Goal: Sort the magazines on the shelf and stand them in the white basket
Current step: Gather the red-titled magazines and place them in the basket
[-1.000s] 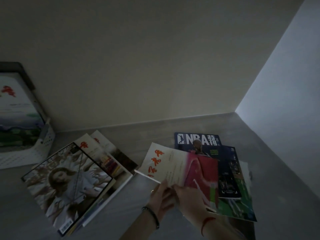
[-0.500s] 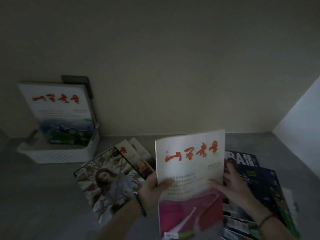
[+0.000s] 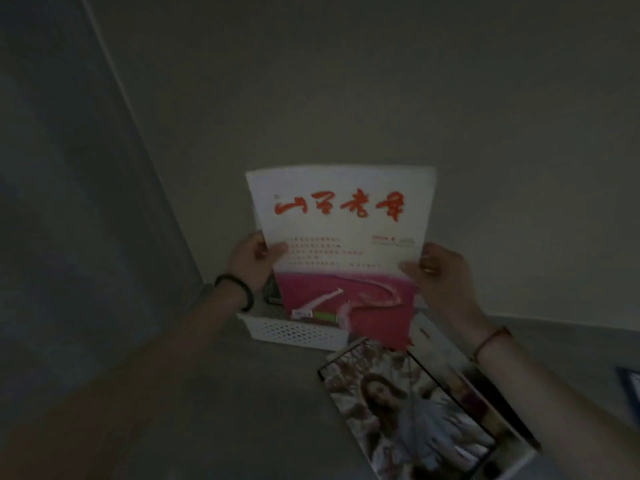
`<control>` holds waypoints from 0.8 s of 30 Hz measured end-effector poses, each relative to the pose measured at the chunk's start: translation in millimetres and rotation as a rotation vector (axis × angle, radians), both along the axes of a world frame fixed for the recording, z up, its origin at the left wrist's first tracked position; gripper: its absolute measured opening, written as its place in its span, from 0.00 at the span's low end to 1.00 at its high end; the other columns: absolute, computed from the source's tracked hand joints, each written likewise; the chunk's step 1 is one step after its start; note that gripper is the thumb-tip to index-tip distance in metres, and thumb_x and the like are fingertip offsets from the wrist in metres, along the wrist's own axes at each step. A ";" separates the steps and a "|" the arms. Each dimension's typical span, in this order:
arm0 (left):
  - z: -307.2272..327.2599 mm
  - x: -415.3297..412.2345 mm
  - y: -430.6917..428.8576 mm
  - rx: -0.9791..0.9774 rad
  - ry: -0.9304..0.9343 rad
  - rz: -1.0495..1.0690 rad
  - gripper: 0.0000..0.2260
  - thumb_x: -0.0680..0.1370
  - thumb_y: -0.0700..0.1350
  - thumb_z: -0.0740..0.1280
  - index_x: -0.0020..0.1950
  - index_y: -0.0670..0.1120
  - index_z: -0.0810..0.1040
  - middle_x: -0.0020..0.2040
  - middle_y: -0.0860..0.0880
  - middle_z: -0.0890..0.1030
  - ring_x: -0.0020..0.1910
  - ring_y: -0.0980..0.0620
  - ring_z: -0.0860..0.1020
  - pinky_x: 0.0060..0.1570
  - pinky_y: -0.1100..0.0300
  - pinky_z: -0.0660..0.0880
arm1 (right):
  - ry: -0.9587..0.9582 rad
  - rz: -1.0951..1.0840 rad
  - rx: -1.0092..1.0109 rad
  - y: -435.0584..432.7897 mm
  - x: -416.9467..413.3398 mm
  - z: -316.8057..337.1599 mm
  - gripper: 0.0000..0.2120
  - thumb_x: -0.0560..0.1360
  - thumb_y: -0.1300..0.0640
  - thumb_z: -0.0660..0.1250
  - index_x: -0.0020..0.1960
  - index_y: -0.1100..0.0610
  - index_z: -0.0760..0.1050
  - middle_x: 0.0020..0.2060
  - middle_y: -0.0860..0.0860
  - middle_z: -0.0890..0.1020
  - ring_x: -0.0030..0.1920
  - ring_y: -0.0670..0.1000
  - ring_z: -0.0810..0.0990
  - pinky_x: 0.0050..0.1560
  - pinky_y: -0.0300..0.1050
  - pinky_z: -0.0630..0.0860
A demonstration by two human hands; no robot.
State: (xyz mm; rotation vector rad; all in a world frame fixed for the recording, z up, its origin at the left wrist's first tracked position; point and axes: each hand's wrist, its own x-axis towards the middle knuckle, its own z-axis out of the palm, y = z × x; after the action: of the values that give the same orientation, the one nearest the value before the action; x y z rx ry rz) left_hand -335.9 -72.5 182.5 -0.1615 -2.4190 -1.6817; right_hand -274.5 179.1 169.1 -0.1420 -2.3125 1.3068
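I hold a white magazine with red brush lettering and a pink lower half (image 3: 341, 244) upright by both side edges. My left hand (image 3: 254, 259) grips its left edge and my right hand (image 3: 438, 271) its right edge. The magazine hangs in front of and just above the white perforated basket (image 3: 294, 332), hiding most of the basket and whatever stands in it. A dark magazine edge (image 3: 272, 291) shows in the basket behind my left wrist. A pile of magazines topped by a cover with a figure (image 3: 408, 407) lies flat on the grey shelf to the right.
The grey shelf surface (image 3: 207, 393) stretches toward me in dim light. A side wall (image 3: 86, 202) rises at the left and the back wall (image 3: 381, 81) stands behind the basket. A blue magazine corner (image 3: 632, 386) shows at the far right edge.
The red-lettered magazine was lifted off the right-hand pile, turned upright, and carried left to the basket. Both hands now grip its side edges; the view has swung left.
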 end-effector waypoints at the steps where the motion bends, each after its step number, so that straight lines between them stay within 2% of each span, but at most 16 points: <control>1: 3.9 -13.7 -11.9 0.006 -0.013 0.029 0.05 0.76 0.41 0.65 0.50 0.41 0.75 0.42 0.45 0.78 0.44 0.49 0.76 0.42 0.62 0.76 | 0.020 0.003 -0.005 -14.5 -16.0 3.4 0.03 0.69 0.68 0.69 0.42 0.67 0.78 0.33 0.55 0.79 0.32 0.48 0.74 0.27 0.24 0.66; 3: 6.8 -39.6 -29.3 0.041 -0.041 0.062 0.05 0.76 0.41 0.65 0.50 0.41 0.75 0.43 0.44 0.78 0.47 0.49 0.75 0.41 0.58 0.75 | 0.021 0.008 -0.007 -37.8 -44.7 5.1 0.03 0.71 0.68 0.66 0.44 0.66 0.78 0.34 0.54 0.77 0.34 0.50 0.73 0.26 0.25 0.66; 4: 5.9 -51.8 -35.4 0.039 -0.045 0.077 0.07 0.75 0.41 0.65 0.52 0.41 0.76 0.46 0.45 0.77 0.47 0.49 0.75 0.42 0.58 0.75 | -0.001 0.011 0.005 -46.1 -57.9 2.7 0.04 0.72 0.67 0.64 0.43 0.65 0.78 0.34 0.53 0.77 0.35 0.51 0.73 0.26 0.31 0.65; 6: -0.9 -74.0 -43.6 0.017 -0.057 0.103 0.11 0.75 0.42 0.66 0.55 0.38 0.77 0.48 0.46 0.78 0.48 0.49 0.75 0.47 0.56 0.76 | -0.060 0.002 0.044 -56.9 -79.8 -7.6 0.10 0.74 0.65 0.62 0.36 0.59 0.75 0.31 0.53 0.75 0.35 0.52 0.73 0.27 0.38 0.62; 9: -25.1 -103.6 -50.0 0.010 -0.110 0.143 0.12 0.74 0.43 0.68 0.55 0.38 0.78 0.53 0.41 0.80 0.52 0.44 0.78 0.56 0.49 0.76 | -0.109 -0.060 0.027 -64.4 -102.2 -28.4 0.19 0.75 0.65 0.63 0.28 0.50 0.67 0.24 0.45 0.70 0.34 0.50 0.73 0.28 0.32 0.66; 10: -35.5 -111.0 -51.0 0.010 -0.131 0.158 0.12 0.74 0.43 0.68 0.54 0.38 0.79 0.54 0.39 0.81 0.54 0.42 0.78 0.57 0.46 0.76 | -0.133 -0.079 0.014 -65.8 -106.5 -35.9 0.19 0.75 0.64 0.63 0.28 0.50 0.68 0.25 0.44 0.71 0.35 0.50 0.74 0.32 0.34 0.67; 12: -57.0 -123.4 -52.8 0.017 -0.173 0.176 0.12 0.73 0.43 0.69 0.53 0.38 0.79 0.55 0.37 0.81 0.54 0.40 0.78 0.57 0.44 0.76 | -0.207 -0.104 0.014 -69.1 -114.6 -51.6 0.12 0.74 0.63 0.64 0.33 0.54 0.75 0.29 0.51 0.78 0.37 0.51 0.76 0.38 0.37 0.66; 14: -77.3 -132.0 -54.9 -0.021 -0.198 0.190 0.12 0.73 0.44 0.69 0.51 0.37 0.80 0.53 0.36 0.82 0.52 0.38 0.79 0.55 0.45 0.77 | -0.265 -0.136 0.008 -73.8 -120.7 -66.3 0.07 0.74 0.62 0.65 0.41 0.61 0.81 0.37 0.58 0.83 0.38 0.52 0.77 0.39 0.39 0.67; 17: -101.7 -140.1 -55.8 -0.071 -0.203 0.228 0.12 0.73 0.44 0.69 0.49 0.35 0.80 0.51 0.35 0.82 0.51 0.38 0.79 0.51 0.51 0.77 | -0.306 -0.175 0.009 -78.6 -126.2 -89.7 0.06 0.73 0.62 0.67 0.44 0.64 0.81 0.42 0.60 0.85 0.41 0.54 0.80 0.39 0.43 0.71; 18: -106.9 -141.4 -55.5 -0.069 -0.197 0.246 0.12 0.73 0.44 0.69 0.49 0.35 0.81 0.51 0.35 0.82 0.51 0.39 0.79 0.50 0.54 0.75 | -0.304 -0.190 0.000 -80.1 -127.2 -95.6 0.06 0.72 0.62 0.67 0.44 0.64 0.81 0.43 0.60 0.85 0.41 0.54 0.79 0.39 0.41 0.71; 21: -113.6 -147.2 -53.5 -0.002 -0.209 0.301 0.13 0.71 0.45 0.71 0.50 0.36 0.80 0.53 0.37 0.82 0.52 0.41 0.79 0.49 0.60 0.70 | -0.253 -0.243 -0.084 -80.1 -132.9 -104.9 0.07 0.71 0.62 0.69 0.47 0.65 0.81 0.43 0.60 0.84 0.39 0.49 0.75 0.35 0.29 0.65; 24: -115.3 -153.4 -54.5 0.034 -0.232 0.322 0.14 0.69 0.45 0.73 0.49 0.38 0.79 0.52 0.37 0.82 0.51 0.42 0.79 0.50 0.59 0.72 | -0.237 -0.272 -0.125 -79.1 -136.3 -108.8 0.07 0.71 0.61 0.70 0.46 0.64 0.81 0.40 0.56 0.83 0.40 0.50 0.77 0.39 0.32 0.67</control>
State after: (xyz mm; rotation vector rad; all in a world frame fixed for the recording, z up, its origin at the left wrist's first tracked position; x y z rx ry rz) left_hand -489.3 -127.0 67.1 0.4290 -2.4073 -1.6666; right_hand -410.7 100.0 60.3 -0.6605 -2.2984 1.3515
